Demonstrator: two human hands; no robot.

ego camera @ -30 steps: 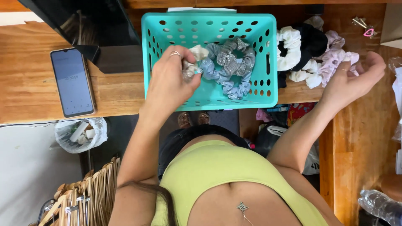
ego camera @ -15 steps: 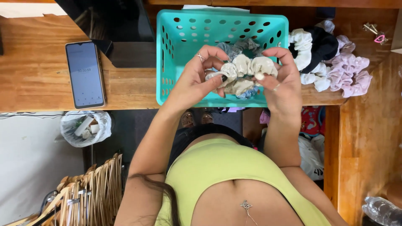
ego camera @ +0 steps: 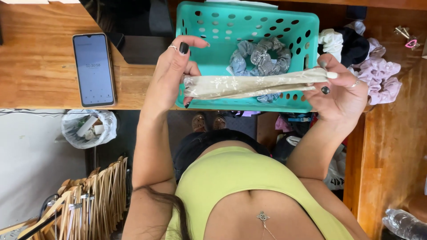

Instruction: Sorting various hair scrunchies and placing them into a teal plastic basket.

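Beige scrunchie (ego camera: 255,84), floral print, is stretched flat into a long band between both hands, held in the air just above the front rim of the teal basket (ego camera: 195,26). Pulled taut that way so the elastic and fabric lie straight, judging by the even line from end to end.

Wooden surface (ego camera: 40,66) carries everything; the basket sits on it near the front edge, within reach of both arms. Basket is perforated plastic and has grey-blue scrunchies (ego camera: 260,55) lying loose in it, right behind the stretched one.

Pile of scrunchies (ego camera: 373,66), white, black and lilac, lies on the surface just right of the basket, touching its side wall, close to the right hand.

Black phone (ego camera: 93,69) lies flat, screen up and lit, well left of the basket, out of the way of the hands.

Left hand (ego camera: 175,66) pinches the left end of the beige scrunchie, thumb under, fingers curled over it, index finger lifted free. Right hand (ego camera: 340,91) grips the right end between thumb and fingertips, palm turned up.

Below the surface edge: a lined bin (ego camera: 89,129) with scraps, and wooden hangers (ego camera: 95,191) bunched at lower left.
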